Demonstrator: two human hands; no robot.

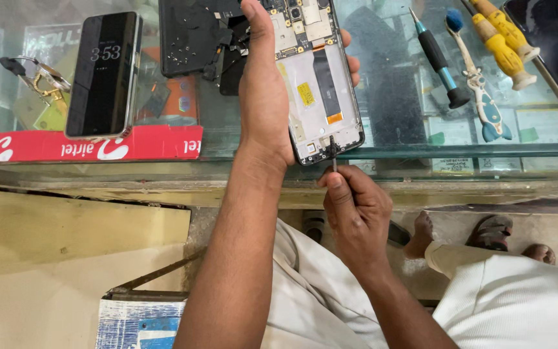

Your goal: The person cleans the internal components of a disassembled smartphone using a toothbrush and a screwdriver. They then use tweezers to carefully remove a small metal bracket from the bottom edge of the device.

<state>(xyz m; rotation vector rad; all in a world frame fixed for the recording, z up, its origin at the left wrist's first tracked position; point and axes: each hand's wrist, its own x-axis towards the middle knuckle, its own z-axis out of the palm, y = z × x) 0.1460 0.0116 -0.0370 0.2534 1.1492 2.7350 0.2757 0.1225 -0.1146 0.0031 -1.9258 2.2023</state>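
Across the upper frame, a glass counter (pixel 395 116), its front edge running just under the hands and bare glass open right of centre. At top centre, an opened phone (pixel 321 77) with its back off, clamped by the left hand (pixel 266 90) and overhanging that edge. Below it, the right hand (pixel 353 213) pinched shut on a thin screwdriver (pixel 334 158), tip touching the phone's lower edge; well apart at upper left, a dark phone (pixel 104 74), at upper right, loose tools (pixel 479 58).
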